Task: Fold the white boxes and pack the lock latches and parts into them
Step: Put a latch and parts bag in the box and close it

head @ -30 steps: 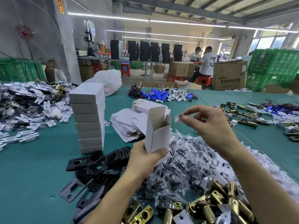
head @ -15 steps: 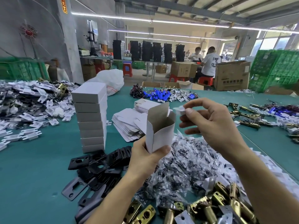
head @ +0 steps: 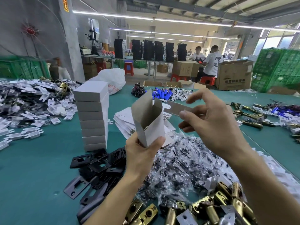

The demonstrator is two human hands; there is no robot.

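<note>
Two hands are working: the left hand (head: 141, 153) is gripping an open white box (head: 151, 125) upright. The right hand (head: 211, 124) is pinching a flat card (head: 174, 108) beside its top.

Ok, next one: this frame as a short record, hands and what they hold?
left hand: grips the open white cardboard box upright by its lower end
right hand: pinches a flat notched white card strip beside the box mouth
box state: top flaps open, strip not yet inside
nearby: stack of closed white boxes, black metal plates, brass latches on green table
</note>
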